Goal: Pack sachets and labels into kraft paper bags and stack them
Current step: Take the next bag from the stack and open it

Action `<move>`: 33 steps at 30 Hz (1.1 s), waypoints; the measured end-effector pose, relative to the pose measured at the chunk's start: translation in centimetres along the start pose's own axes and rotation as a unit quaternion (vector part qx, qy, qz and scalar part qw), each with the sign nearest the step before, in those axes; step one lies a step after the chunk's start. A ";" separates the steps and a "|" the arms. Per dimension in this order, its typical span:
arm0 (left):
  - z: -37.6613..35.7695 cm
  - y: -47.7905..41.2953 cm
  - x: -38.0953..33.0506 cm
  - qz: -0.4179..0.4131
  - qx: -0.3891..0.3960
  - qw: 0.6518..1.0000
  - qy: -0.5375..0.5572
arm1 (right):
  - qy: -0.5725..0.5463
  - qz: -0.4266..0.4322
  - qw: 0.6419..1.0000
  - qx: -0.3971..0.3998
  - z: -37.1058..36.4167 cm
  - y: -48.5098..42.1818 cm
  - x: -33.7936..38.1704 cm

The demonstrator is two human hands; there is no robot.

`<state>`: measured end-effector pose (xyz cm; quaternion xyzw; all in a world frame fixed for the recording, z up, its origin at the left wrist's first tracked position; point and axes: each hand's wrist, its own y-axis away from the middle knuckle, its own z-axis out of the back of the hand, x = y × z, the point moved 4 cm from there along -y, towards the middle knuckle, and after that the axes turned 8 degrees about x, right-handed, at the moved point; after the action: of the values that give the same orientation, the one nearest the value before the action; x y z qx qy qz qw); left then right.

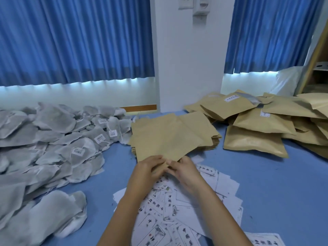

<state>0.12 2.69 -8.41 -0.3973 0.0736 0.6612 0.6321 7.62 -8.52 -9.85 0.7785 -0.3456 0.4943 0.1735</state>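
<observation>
Head cam. 2 hands, 1 kraft bag [165, 137] at centre, over flat bag stack [201, 125]. Left hand [150, 167] & right hand [182, 170] both pinch its near edge, fingers curled. Sachets [53, 139] heaped left: dozens, no exact ct, cut off by frame edge. Filled bags [257, 121] piled far right, overlapping, uncountable. Labels [177, 210] near, partly under forearms; print blurred.
</observation>
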 end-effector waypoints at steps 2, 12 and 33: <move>0.2 0.1 0.3 0.009 0.012 0.999 0.045 | -0.003 -0.002 1.000 0.028 0.1 0.3 0.1; 1.7 0.6 1.7 0.090 0.053 0.977 0.187 | -0.002 0.003 0.997 0.074 0.0 0.5 -0.1; 0.7 1.6 -2.6 0.091 -0.139 0.975 -0.146 | 0.130 -0.005 0.987 -0.098 -0.8 0.0 -2.3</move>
<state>-1.92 0.83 -6.99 -0.3726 -0.0766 0.7703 0.5118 6.46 -7.19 -11.56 0.6887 -0.3634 0.5539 0.2947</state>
